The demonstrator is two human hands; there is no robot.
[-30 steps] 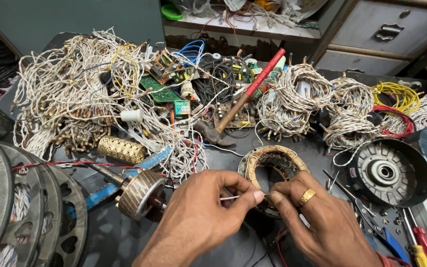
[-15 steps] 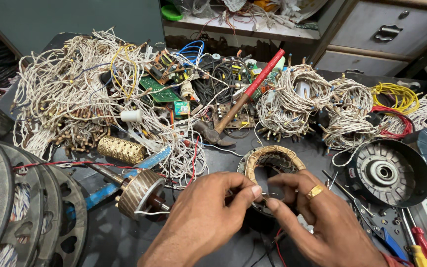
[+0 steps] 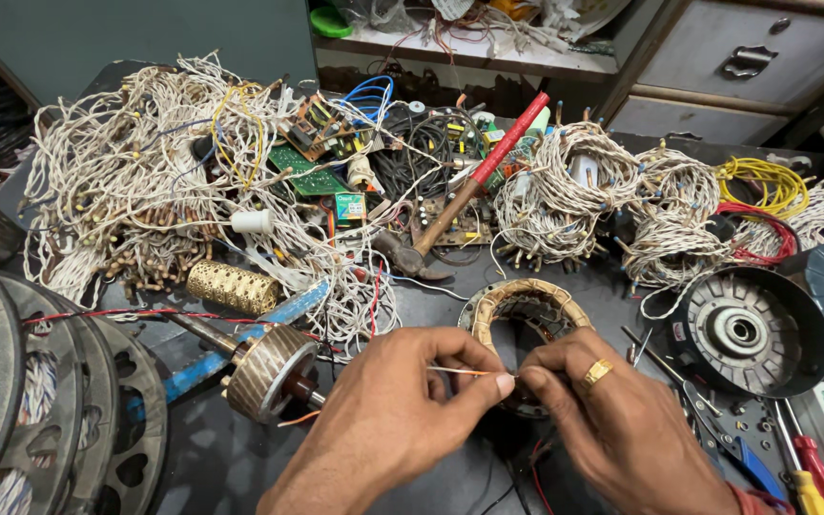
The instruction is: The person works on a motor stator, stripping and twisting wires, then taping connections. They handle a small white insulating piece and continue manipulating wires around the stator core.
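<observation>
In the head view, the left hand (image 3: 388, 420) and the right hand (image 3: 612, 420) each keep a tight grip on one thin wire (image 3: 460, 371), just in front of the stator (image 3: 525, 303) on the bench (image 3: 431, 296).

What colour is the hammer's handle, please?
The hammer has a red and brown handle, clearest in the head view.

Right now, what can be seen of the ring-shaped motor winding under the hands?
The ring-shaped winding is a round stator core wrapped in tan tape or cloth, dark inside, lying flat on the dark workbench. Only its far arc shows; the near part is hidden behind the left hand and the right hand. Both hands pinch a thin pale wire just above it. A few loose leads trail from its rim.
</observation>
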